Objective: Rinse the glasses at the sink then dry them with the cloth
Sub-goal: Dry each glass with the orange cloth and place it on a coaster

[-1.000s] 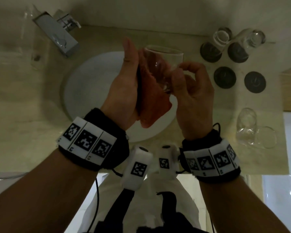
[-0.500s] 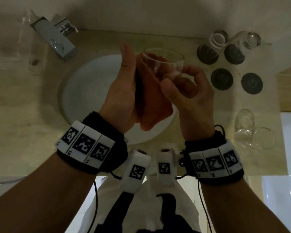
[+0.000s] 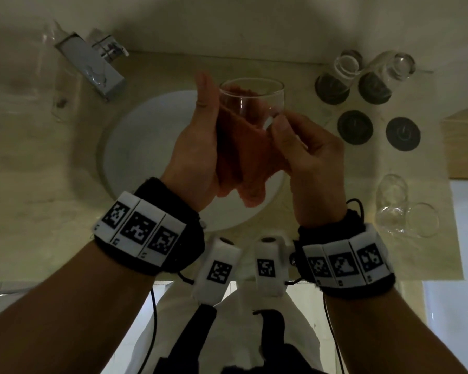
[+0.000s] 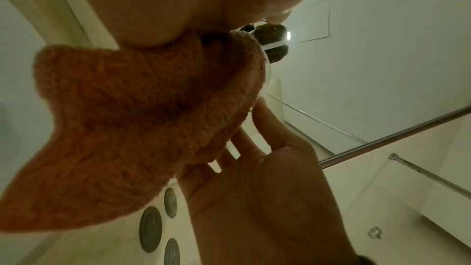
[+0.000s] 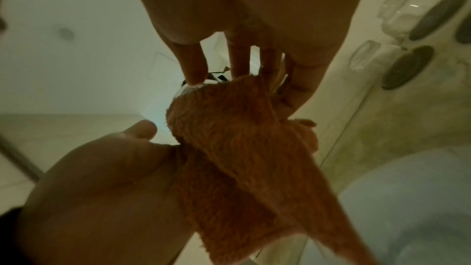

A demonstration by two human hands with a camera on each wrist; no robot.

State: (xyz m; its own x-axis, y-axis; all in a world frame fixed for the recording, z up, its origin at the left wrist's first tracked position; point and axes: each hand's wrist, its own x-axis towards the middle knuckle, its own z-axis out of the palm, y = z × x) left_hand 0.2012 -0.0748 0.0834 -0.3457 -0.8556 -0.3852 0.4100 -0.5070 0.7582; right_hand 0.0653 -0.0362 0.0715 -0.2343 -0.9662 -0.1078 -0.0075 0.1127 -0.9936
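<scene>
Over the sink I hold a clear glass (image 3: 254, 101), its rim facing up toward me. An orange cloth (image 3: 243, 157) wraps its lower side and hangs down between my palms. My left hand (image 3: 200, 130) cups the cloth against the glass, thumb straight up beside the rim; its fingers are hidden behind the cloth. My right hand (image 3: 289, 130) pinches the glass near its base, thumb in front, fingers behind. In the right wrist view the right fingertips (image 5: 193, 76) touch the glass above the cloth (image 5: 242, 148). The left wrist view is mostly filled by the cloth (image 4: 132, 124).
A white round basin (image 3: 146, 147) lies below the hands, with a chrome faucet (image 3: 92, 68) at the back left. Two glasses (image 3: 343, 68) (image 3: 389, 68) stand upturned on dark coasters at the back right, beside two bare coasters (image 3: 355, 127). Two more glasses (image 3: 392, 201) are on the counter at the right.
My right hand has changed its hold: the fingers came off the rim side and the thumb now pinches lower by the base. The glass has turned a little inside the cloth.
</scene>
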